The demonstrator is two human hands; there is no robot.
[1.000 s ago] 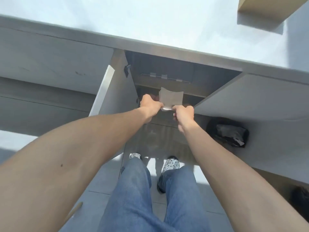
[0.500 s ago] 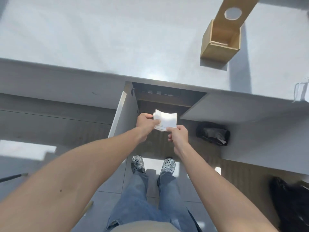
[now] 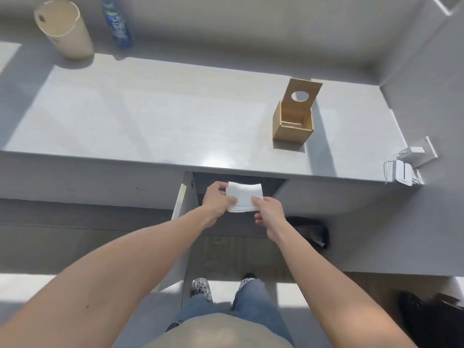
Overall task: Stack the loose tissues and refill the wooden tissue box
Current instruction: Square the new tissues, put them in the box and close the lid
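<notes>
A small stack of white tissues (image 3: 244,195) hangs in front of the counter edge, above the open cabinet. My left hand (image 3: 217,198) grips its left side, and my right hand (image 3: 268,213) pinches its lower right corner. The wooden tissue box (image 3: 292,128) stands on the grey counter (image 3: 150,114) to the right. Its lid (image 3: 302,92), with a round hole, is raised upright. The box looks empty apart from a thin strip at its bottom.
A cabinet door (image 3: 179,204) stands open at left of the tissues. A tan cylindrical container (image 3: 65,28) and a blue bottle (image 3: 118,21) are at the counter's back left. A white charger with cable (image 3: 404,167) sits at the right edge. Dark bags (image 3: 311,231) lie on the floor.
Both hands have drawn the tissue stack out of the cabinet and up toward the counter edge. The view has risen, so the counter and wooden box now show fully.
</notes>
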